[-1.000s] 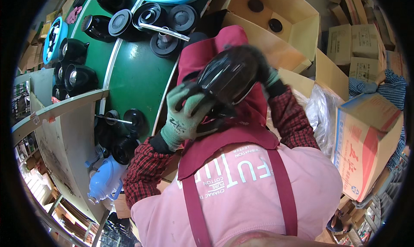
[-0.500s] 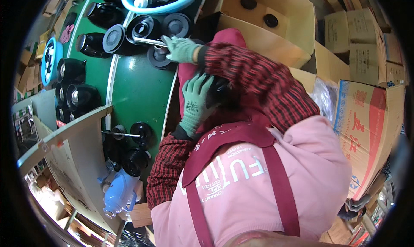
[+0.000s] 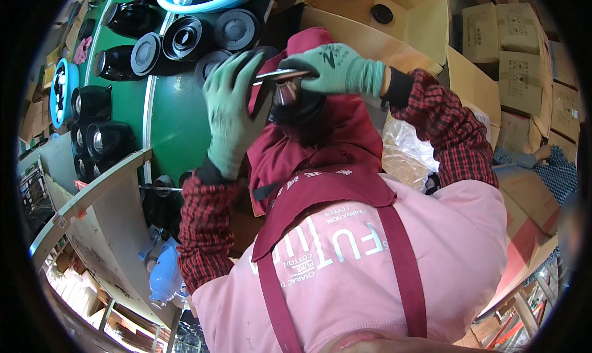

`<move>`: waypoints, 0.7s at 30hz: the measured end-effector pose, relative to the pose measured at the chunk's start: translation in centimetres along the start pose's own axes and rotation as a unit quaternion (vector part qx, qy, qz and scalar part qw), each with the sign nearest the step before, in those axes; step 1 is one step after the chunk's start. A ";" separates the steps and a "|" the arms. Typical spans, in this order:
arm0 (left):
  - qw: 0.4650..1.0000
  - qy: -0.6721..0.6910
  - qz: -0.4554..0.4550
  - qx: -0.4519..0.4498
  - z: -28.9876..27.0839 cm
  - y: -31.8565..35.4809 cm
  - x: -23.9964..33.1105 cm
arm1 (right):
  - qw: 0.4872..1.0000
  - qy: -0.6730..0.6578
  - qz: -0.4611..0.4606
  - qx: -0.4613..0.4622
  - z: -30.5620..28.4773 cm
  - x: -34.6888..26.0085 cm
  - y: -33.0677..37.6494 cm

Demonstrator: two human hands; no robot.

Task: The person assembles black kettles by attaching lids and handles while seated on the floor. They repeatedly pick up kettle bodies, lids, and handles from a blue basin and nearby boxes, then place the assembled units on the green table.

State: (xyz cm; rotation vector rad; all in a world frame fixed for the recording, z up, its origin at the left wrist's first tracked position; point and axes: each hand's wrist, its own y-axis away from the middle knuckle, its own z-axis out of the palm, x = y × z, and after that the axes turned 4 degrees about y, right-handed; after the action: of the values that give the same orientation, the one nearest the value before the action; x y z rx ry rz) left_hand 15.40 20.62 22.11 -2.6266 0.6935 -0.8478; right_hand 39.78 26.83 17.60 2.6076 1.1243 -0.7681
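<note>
My right hand [image 3: 338,69], in a green glove, closes on one end of a silver bar tool [image 3: 282,75]. Below the bar, a shiny metal piece [image 3: 287,95] stands over a round black part [image 3: 297,111] at my lap, on the dark red apron. My left hand [image 3: 229,115], also gloved in green, is at the bar's other end. Its fingers are bent and apart, with the thumb near the black part. Whether it touches the bar I cannot tell. The black part's lower side is hidden in the apron's folds.
On the green bench [image 3: 179,112] are black jug bodies [image 3: 102,140], round black lids [image 3: 237,29] and a blue basin [image 3: 216,6] of small parts. An open carton [image 3: 394,45] stands at the far right. A light-blue jug [image 3: 165,273] sits lower left, beside a pale panel [image 3: 105,229].
My right hand has brought the bar tool from the bench lids over to the black part at my lap. My left hand has left that part's side and risen to the bar's left end.
</note>
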 end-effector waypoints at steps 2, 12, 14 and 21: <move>0.990 0.063 -0.009 -0.123 2.1 -0.8 -2.6 | 0.999 -0.011 -0.024 0.021 -0.4 -2.7 0.5; 0.981 0.096 0.064 -0.154 4.9 -1.2 -4.7 | 0.989 0.094 0.036 0.112 0.6 -6.7 3.4; 0.974 0.094 0.114 -0.172 5.0 -1.3 -6.5 | 0.988 0.091 0.064 0.106 1.1 -9.0 3.8; 0.976 0.031 0.006 -0.216 3.5 0.2 -4.1 | 0.964 -0.215 -0.016 0.155 -0.5 -3.2 0.8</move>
State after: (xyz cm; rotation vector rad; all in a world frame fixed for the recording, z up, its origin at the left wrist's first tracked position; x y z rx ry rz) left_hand 14.51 23.07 17.39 -2.9789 1.0081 -0.8591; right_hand 38.69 24.53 19.71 2.4671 0.9808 -1.5354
